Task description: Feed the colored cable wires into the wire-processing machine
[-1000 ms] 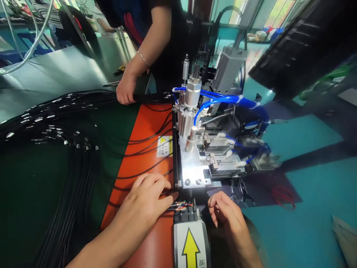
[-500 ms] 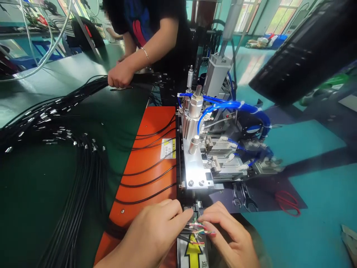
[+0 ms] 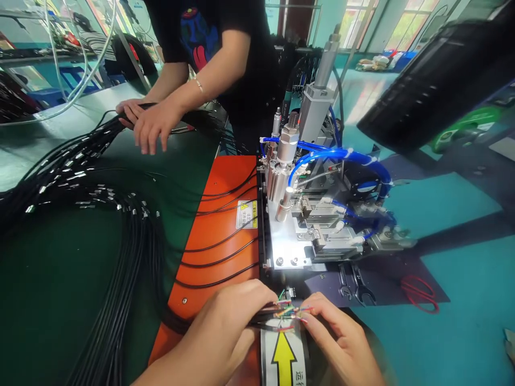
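My left hand (image 3: 231, 324) is closed around several black cables (image 3: 263, 317) whose stripped ends point right. Thin coloured wires (image 3: 286, 312), red, green, yellow and white, fan out of the cable ends. With thumb and forefinger, my right hand (image 3: 340, 335) pinches the tips of some of these wires. Both hands are just in front of the metal machine (image 3: 285, 244), over a strip with a yellow arrow (image 3: 284, 354). My left fingertips are partly hidden by the back of that hand.
An orange plate (image 3: 217, 225) left of the machine carries several spaced black cables. Cable bundles (image 3: 129, 257) lie on the green table (image 3: 48, 279). Across it, a co-worker's hands (image 3: 155, 126) rest on another bundle. Wrenches (image 3: 356, 284) and red-handled scissors (image 3: 420, 294) lie at right.
My right fingers have closed on the wire tips, and the cable ends sit slightly higher in view. The co-worker's hands have moved left along the bundle, and one has opened its fingers.
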A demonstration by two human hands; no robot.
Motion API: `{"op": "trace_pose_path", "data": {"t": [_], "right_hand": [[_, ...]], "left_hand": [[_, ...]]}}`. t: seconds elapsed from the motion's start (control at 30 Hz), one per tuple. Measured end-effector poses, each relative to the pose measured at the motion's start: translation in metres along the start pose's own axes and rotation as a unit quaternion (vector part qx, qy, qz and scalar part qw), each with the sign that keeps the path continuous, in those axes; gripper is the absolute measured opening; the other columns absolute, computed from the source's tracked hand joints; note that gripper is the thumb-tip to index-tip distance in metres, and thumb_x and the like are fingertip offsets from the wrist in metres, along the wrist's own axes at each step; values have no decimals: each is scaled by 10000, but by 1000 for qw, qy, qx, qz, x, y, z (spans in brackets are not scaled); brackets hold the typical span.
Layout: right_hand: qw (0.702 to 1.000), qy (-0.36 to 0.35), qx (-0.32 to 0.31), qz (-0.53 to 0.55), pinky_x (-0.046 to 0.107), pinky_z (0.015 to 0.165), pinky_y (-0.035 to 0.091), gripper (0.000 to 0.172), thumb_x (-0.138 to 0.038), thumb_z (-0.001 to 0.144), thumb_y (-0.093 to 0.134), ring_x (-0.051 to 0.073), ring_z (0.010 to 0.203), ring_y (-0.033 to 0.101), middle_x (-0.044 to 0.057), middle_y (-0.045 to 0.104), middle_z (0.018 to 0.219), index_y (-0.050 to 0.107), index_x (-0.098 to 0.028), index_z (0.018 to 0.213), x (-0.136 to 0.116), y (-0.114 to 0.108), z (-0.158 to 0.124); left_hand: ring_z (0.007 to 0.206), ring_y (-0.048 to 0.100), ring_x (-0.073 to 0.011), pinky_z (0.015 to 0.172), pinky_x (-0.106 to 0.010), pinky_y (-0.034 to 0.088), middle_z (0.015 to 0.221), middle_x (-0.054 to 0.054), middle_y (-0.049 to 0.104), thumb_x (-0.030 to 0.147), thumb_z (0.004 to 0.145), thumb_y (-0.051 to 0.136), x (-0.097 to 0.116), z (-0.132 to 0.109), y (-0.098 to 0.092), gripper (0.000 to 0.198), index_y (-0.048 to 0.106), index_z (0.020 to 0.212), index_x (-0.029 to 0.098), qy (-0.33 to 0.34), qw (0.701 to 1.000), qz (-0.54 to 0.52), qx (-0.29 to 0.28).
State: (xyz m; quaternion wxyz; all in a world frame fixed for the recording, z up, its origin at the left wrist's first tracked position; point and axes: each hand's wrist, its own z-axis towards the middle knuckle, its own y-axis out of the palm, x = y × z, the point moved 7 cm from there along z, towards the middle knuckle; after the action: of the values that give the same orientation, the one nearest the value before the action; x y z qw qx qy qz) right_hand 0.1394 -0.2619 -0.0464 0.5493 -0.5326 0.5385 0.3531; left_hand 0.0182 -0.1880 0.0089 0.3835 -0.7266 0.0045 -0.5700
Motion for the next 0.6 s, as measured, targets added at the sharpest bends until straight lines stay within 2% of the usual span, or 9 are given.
{"op": "trace_pose_path", "data": {"t": [0.1,0.27,0.47,0.6], "right_hand": [[1000,16,5,6,242,658,434,241,-342,852,447,177,730,539,19,572,719,563,-195,700,-1,0,-1],[999,10,42,33,217,596,448,229,-345,817,504,161,663,554,7,569,666,588,-196,664,-12,0,-1],[997,4,68,41,214,710,497,178,-313,780,580,190,815,639,34,683,867,678,-235,908,-8,-7,-6],[996,-41,69,27,206,667,505,117,-272,768,590,174,725,642,26,683,783,697,-226,780,-16,-8,-8]], "left_hand": [[632,450,-122,561,-191,328,694,30,506,2,539,341,-4,2,2,287,444,732,188,-35,999,-17,5],[572,393,-109,502,-184,270,635,42,448,-15,536,363,1,2,5,235,366,654,188,-23,999,-13,30],[561,386,-104,491,-185,255,627,47,438,-41,511,350,0,-5,0,275,357,657,191,-10,994,-1,105],[555,387,-109,485,-194,254,628,38,437,-35,485,323,5,-9,1,284,337,653,193,28,992,29,118]]}}
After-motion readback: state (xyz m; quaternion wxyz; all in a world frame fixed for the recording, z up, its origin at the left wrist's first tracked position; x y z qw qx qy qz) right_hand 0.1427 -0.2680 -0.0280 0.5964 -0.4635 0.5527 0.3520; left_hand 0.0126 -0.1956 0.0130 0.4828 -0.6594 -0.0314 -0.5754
